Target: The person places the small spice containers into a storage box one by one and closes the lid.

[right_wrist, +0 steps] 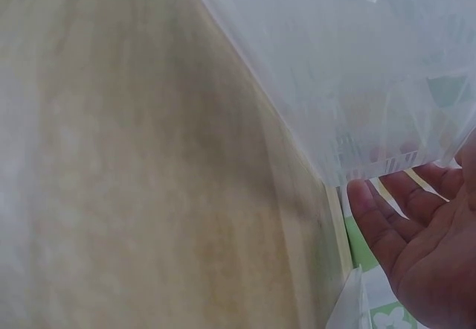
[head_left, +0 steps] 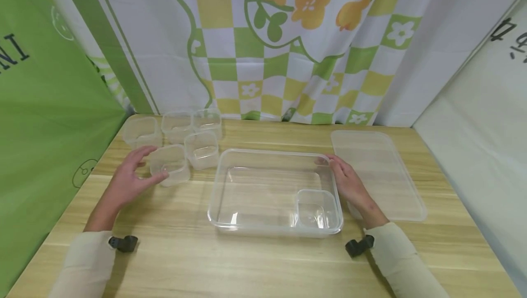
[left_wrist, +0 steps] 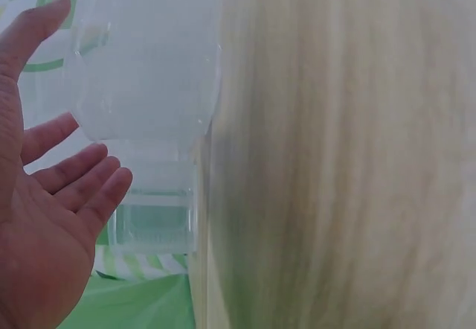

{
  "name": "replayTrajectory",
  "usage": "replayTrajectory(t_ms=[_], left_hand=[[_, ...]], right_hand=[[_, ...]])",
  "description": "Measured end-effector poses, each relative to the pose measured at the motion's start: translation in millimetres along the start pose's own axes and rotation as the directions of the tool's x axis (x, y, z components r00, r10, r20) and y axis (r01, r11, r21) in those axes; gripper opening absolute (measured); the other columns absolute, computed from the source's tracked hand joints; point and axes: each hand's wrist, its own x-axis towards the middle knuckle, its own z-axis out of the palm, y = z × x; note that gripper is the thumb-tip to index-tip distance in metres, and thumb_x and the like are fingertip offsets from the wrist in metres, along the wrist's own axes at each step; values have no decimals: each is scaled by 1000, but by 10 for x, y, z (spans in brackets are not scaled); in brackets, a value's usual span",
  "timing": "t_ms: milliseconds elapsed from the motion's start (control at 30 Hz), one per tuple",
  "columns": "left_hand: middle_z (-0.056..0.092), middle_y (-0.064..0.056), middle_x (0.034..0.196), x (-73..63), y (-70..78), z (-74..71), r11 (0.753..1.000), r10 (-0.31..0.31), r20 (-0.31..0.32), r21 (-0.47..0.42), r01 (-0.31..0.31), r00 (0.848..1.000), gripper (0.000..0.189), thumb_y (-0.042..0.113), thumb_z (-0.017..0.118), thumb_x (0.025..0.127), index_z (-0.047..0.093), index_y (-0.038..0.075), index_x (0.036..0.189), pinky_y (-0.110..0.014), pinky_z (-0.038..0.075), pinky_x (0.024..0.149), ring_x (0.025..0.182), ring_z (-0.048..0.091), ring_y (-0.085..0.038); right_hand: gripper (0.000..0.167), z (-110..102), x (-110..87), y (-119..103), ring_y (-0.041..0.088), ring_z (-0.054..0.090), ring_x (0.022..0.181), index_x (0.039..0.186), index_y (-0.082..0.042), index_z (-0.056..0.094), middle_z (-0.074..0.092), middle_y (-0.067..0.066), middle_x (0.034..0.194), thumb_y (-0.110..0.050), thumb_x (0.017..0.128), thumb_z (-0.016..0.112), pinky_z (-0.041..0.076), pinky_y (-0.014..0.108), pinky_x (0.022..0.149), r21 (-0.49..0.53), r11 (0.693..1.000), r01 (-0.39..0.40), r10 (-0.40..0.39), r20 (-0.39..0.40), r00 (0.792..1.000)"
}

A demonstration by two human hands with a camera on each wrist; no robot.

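Observation:
My left hand (head_left: pixel 131 177) spreads its thumb and fingers about a small clear plastic container (head_left: pixel 174 177). In the left wrist view the thumb stands apart from the container's wall, and the fingertips (left_wrist: pixel 111 180) lie beside it. At the far right corner of a large clear plastic box (head_left: pixel 263 231), my right hand (head_left: pixel 350 181) holds the outside, its fingers round the corner. Through the wall, fingertips show faintly in the right wrist view. Inside the box, a small container (head_left: pixel 316 197) sits in the near right corner.
Several more small containers (head_left: pixel 201 156) stand grouped at the table's back left. A flat translucent lid (head_left: pixel 383 174) lies right of the box, partly under the right forearm. A patterned curtain (head_left: pixel 288 65) hangs behind the wooden table (head_left: pixel 263 266), with cloth on both sides.

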Motion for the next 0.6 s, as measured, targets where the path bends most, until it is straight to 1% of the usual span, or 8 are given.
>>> replayTrajectory(t_ms=[100,233,433,600], left_hand=[[29,-31,159,6,-34,5,999,-36,36,-2,36,999,93,34,83,89,31,5,160,-79,39,93,125,44,-61],[29,-34,158,21,-73,16,999,-47,59,10,46,997,97,36,82,90,26,1,161,-76,42,94,123,46,-62],[33,-34,156,28,-85,21,998,-55,63,5,55,996,94,37,80,92,27,1,161,-73,45,93,122,48,-62],[38,-33,154,36,-94,24,998,-52,55,-27,53,997,91,34,81,92,31,3,160,-70,48,92,119,51,-61]], right_hand=[[49,-2,-1,5,36,45,139,145,-2,54,62,18,138,-31,115,28,28,56,117,-1,1000,-2,2,0,1000],[48,-1,3,19,36,45,140,145,-1,53,61,19,139,-29,115,27,28,57,118,1,1000,-9,9,0,1000],[49,2,11,16,36,45,139,144,-2,54,62,18,138,-32,115,28,27,57,118,-6,1000,-9,9,-3,1000],[50,-7,13,27,36,48,137,143,-3,55,63,16,138,-35,115,28,29,57,117,-6,1000,-14,14,-8,1000]])
